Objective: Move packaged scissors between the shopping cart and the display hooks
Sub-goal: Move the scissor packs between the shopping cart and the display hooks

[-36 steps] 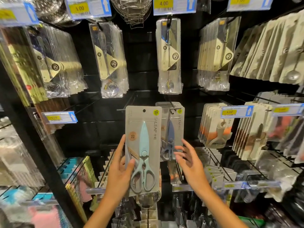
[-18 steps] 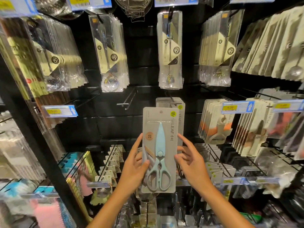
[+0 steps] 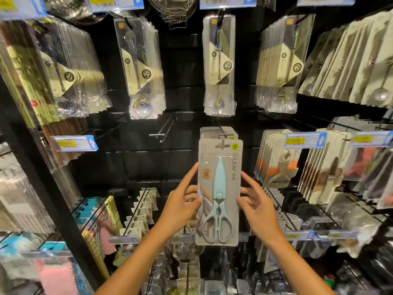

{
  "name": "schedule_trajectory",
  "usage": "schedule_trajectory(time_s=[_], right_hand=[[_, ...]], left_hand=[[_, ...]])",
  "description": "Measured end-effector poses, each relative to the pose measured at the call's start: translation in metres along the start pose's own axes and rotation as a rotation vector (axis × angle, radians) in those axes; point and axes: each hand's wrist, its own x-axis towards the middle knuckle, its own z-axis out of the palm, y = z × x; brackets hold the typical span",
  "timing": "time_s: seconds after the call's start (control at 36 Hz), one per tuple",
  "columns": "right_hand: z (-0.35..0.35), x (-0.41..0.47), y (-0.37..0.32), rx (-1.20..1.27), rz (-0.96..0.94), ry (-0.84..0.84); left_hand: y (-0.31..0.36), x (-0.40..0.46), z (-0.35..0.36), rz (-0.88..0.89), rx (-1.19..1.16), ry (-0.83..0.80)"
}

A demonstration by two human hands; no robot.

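I've carried the scissors pack point(image 3: 219, 192) rightward from the empty hook point(image 3: 162, 129), left hand point(image 3: 180, 209) and right hand point(image 3: 258, 211) pinching its edges, hang-slot now meeting the stocked hook point(image 3: 222, 135).

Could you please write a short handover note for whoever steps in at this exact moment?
Left hand: pinches the left edge of the grey card pack of pale blue scissors.
Right hand: fingers on the pack's right edge.
Pack: upright, its hang slot at the tip of the black display hook, in front of the matching packs hanging there.
Done: pack lined up with the hook.
Left: push it fully on and let go. The shopping cart is out of view.
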Motion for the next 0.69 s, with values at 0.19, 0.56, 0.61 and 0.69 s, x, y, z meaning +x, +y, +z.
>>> schedule_trajectory(time_s=[0.19, 0.56, 0.61, 0.69], right_hand=[[-0.004, 0.011, -0.001, 0.023, 0.007, -0.001], [-0.003, 0.024, 0.011, -0.028, 0.01, 0.003], [-0.002, 0.028, 0.014, -0.055, 0.024, -0.022], [0.001, 0.035, 0.015, -0.106, 0.042, -0.072]], left_hand=[[0.002, 0.013, -0.002, -0.002, 0.017, -0.037], [-0.009, 0.028, -0.002, -0.061, 0.032, -0.114], [-0.014, 0.034, -0.003, -0.079, 0.067, -0.139], [-0.016, 0.042, -0.002, -0.101, 0.093, -0.166]])
